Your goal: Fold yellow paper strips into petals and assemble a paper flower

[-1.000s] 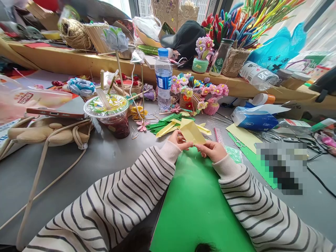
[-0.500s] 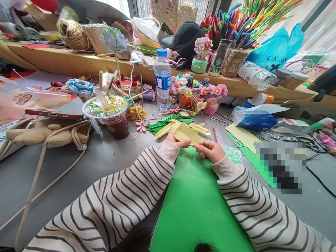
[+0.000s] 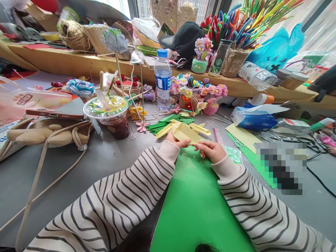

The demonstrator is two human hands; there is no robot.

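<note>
Left hand (image 3: 176,140) clamped on folded yellow paper (image 3: 185,132); right hand (image 3: 211,151) pinching its lower corner. Paper held over far end of green sheet (image 3: 199,196). Labels: glass bottle (image 3: 219,57) — round green logo; turquoise bag (image 3: 278,52) — dark Chinese characters; water bottle (image 3: 163,84), blue label, tissue pack (image 3: 256,120), white lettering, both too small to read.

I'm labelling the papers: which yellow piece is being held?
The folded yellow paper between the left hand and right hand; other yellow pieces lie beyond it or to its right.
</note>
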